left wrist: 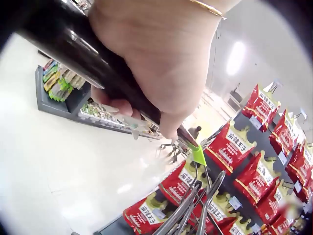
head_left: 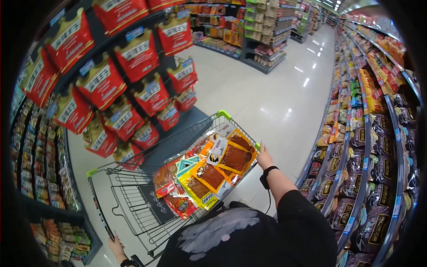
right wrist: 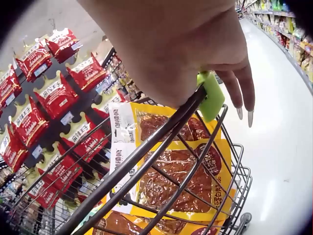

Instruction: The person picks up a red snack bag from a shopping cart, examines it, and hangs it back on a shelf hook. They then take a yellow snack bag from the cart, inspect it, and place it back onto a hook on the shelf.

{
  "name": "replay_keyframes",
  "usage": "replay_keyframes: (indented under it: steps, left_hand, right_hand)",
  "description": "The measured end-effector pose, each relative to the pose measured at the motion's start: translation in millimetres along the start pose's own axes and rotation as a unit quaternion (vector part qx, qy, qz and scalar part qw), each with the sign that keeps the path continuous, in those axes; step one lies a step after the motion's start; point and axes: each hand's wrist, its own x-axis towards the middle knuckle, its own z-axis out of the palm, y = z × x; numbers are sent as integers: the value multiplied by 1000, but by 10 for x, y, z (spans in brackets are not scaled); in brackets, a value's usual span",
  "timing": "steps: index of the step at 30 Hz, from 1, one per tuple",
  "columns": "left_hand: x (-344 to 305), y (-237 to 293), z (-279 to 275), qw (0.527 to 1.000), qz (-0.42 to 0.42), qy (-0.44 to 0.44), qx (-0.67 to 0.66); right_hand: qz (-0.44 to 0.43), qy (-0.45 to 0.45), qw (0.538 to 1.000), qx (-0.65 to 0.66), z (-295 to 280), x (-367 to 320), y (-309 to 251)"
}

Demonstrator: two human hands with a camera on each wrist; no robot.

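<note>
A wire shopping cart stands in front of me, with a long black handle along its left side. My left hand grips that handle, its fingers curled underneath in the left wrist view. On the far side, my right hand rests over the cart's rim beside a green corner cap. Its visible fingers hang fairly straight outside the rim; the thumb is hidden. Close under this hand, yellow-edged packs of brown food lie in the cart, with a red pack and other packets.
Red bags hang in rows on a dark display stand close beyond the cart. Long shelves of packaged goods line the right side. Pale shop floor stretches ahead between them, and a low shelf unit stands at the left.
</note>
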Motion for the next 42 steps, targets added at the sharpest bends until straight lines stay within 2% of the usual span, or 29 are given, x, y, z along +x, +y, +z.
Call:
replay_keyframes:
  steps: [2,3,4,6,7,9,10,11,12,14,15,16,19,21,23,25,26,28,29,30,31,32,34,36,38,42]
  left_hand:
    - [-62,314,244,1000,5,-5,-1]
    - [-94,419,360,1000,13,-13,-3]
    - [-129,526,474,1000,20,-20,-4]
    - [-239,836,707,999,17,-33,-5]
    - [-325,980,808,999,13,-47,-6]
    - [-416,1151,1045,998,27,-57,-6]
    - [-458,1236,1186,997,37,-71,-7]
    - [-532,1357,1300,994,78,-82,8]
    - [-588,1483,1419,992,84,-97,12]
    - [-724,1734,1663,989,104,-104,3]
    - [-812,1875,1779,987,109,-116,9]
    - [-897,2031,1917,986,94,-136,-15]
    - [-1173,2522,2263,970,86,-207,-90]
    - [-1175,2616,2614,953,139,-211,-170]
    - [-1333,2950,2819,931,151,-271,-194]
    - [-1263,3066,3082,927,233,-285,-76]
    - [-1493,3465,3093,918,280,-280,-8]
    - [-1474,3628,3403,901,326,-286,-12]
    - [-1653,3959,3413,901,320,-291,31]
    - [-1667,4080,3536,885,359,-293,53]
    - [-1695,4221,3661,883,341,-317,58]
    - [-1669,4286,3839,873,374,-305,69]
    - [-1775,4624,4078,868,380,-310,74]
    - [-1859,4929,4322,861,393,-300,121]
    - [-1945,5241,4545,857,392,-304,140]
    - [-2020,5754,5111,855,400,-307,119]
  right_hand:
    - [0,4,999,-32,-54,316,177]
    - [41,-25,999,-4,-214,399,148]
    - [43,-21,999,-1,-236,538,211]
    - [55,76,995,-21,-223,782,234]
    - [56,76,995,-18,-189,831,251]
    - [-136,237,960,-63,-82,870,248]
    - [-153,209,966,-29,-308,583,-15]
    - [-205,206,957,-20,-174,518,6]
    - [-221,172,960,-25,-188,358,-79]
    - [-228,110,968,-7,-193,67,-227]
    - [-205,94,974,-17,-313,1,-168]
    - [-263,61,962,43,-321,-169,-243]
    - [-277,21,957,87,-210,-210,-120]
    - [-285,-11,953,103,-238,-153,-103]
    - [-294,-54,952,73,-343,-123,-73]
    - [-315,-106,943,26,-476,-106,-69]
    - [-324,-110,939,27,-484,-76,-34]
    - [-336,-27,941,-20,-481,-47,56]
    - [-319,-7,947,-37,-524,25,101]
    - [-321,-14,946,-36,-549,158,194]
    - [-317,5,947,-44,-590,335,300]
    - [-312,25,948,-53,-647,506,387]
    - [-247,-24,969,-21,-780,781,476]
    - [-182,-32,983,-14,-909,1064,537]
    - [-128,-31,991,32,-981,1385,609]
    - [-56,7,998,21,-885,2043,823]
